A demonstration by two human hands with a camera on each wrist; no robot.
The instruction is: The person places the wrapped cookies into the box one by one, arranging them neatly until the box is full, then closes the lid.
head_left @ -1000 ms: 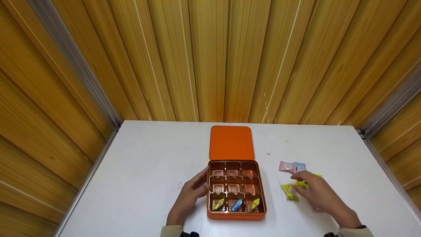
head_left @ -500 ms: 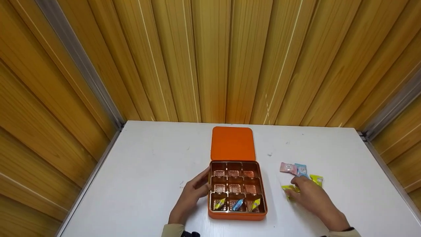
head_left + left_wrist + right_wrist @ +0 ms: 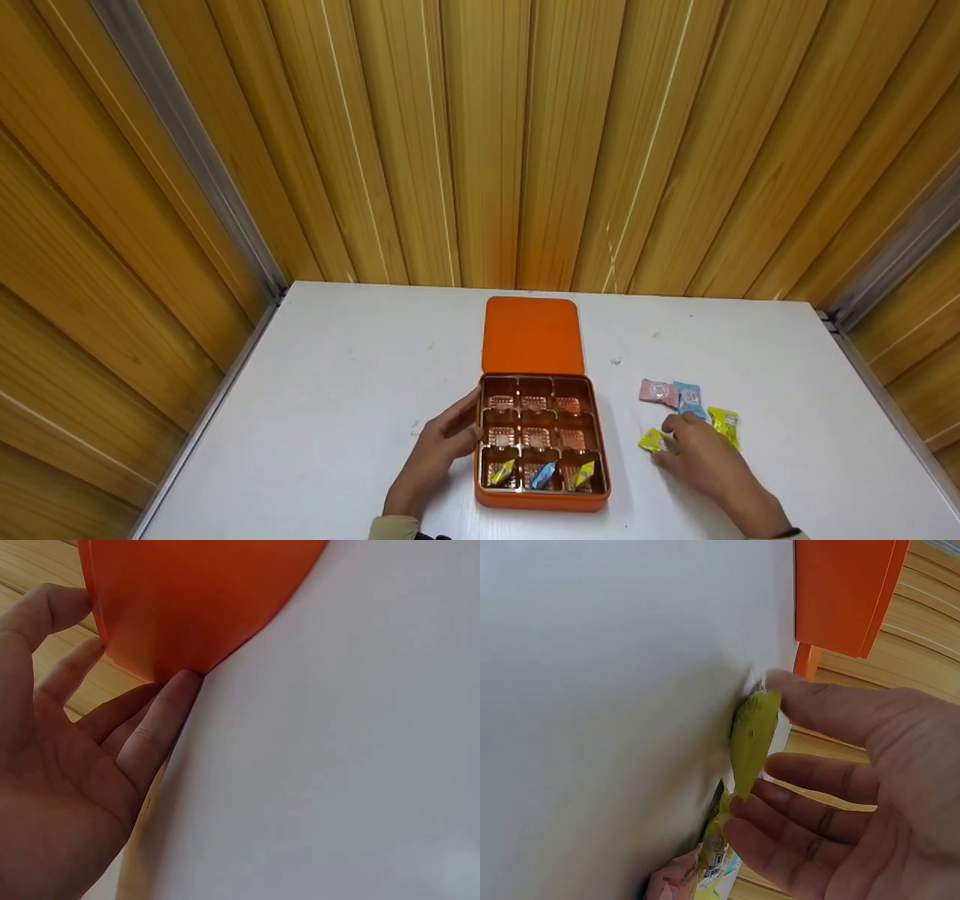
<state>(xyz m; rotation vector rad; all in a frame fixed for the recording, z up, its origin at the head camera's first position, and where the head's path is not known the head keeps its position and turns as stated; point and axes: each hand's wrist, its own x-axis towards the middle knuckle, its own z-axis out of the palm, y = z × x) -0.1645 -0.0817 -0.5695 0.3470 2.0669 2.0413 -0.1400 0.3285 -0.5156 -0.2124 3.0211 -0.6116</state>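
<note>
An orange tin [image 3: 541,501] stands on the white table, its brown tray divided into three rows of three compartments. The near row holds a yellow wrapped candy [image 3: 503,472], a blue one [image 3: 544,475] and another yellow one [image 3: 583,475]. My left hand [image 3: 439,454] rests its fingertips and thumb against the tin's left side. To the right of the tin, my right hand [image 3: 705,459] pinches a yellow candy [image 3: 754,736] between thumb and fingers, close over the table. The candy stands on edge in the right wrist view.
Behind the tin lies its orange lid [image 3: 532,335]. Just beyond my right hand lie a pink candy [image 3: 658,392], a light blue candy [image 3: 690,399] and a yellow candy [image 3: 724,426]. Wood-patterned panels [image 3: 480,142] stand at the back and sides of the table [image 3: 360,390].
My right hand has closed its thumb and fingers on the nearest yellow candy, uncovering the other yellow one. The left hand stays at the tin. The head view has shifted slightly.
</note>
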